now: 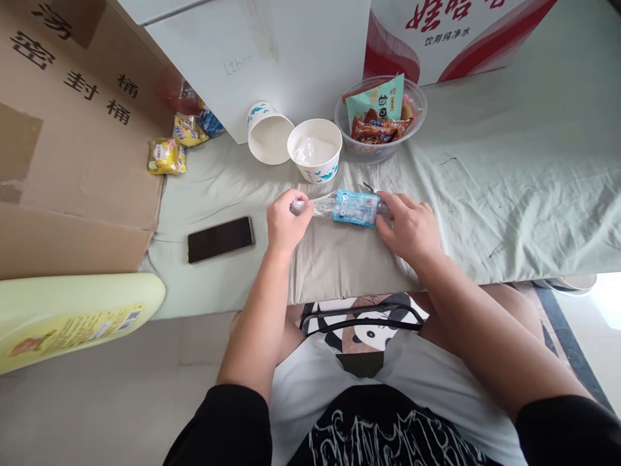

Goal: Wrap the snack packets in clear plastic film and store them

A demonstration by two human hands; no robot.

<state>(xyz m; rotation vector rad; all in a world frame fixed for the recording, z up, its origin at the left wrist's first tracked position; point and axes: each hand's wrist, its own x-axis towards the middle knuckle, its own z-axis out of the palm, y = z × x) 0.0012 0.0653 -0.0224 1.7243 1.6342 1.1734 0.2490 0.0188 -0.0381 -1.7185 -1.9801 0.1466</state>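
Note:
Between my two hands a small blue packet (356,208) lies wrapped in clear plastic film (324,205), just above the cloth. My left hand (288,221) pinches the gathered left end of the film between thumb and fingers. My right hand (410,228) grips the film at the packet's right edge. A small dark metal tip (369,187) shows beside the right fingers; what it belongs to is hidden. Right behind the packet stands an upright white paper cup (320,169) with clear film inside. Another paper cup (262,116) leans tilted to its left.
A clear plastic bowl (376,153) of snack packets stands at the back right. On the left lie a phone (220,239) and yellow snack packs (167,156). A cardboard box (87,168), a yellow bottle (77,317) and white boxes (291,58) border the cloth-covered surface (514,194).

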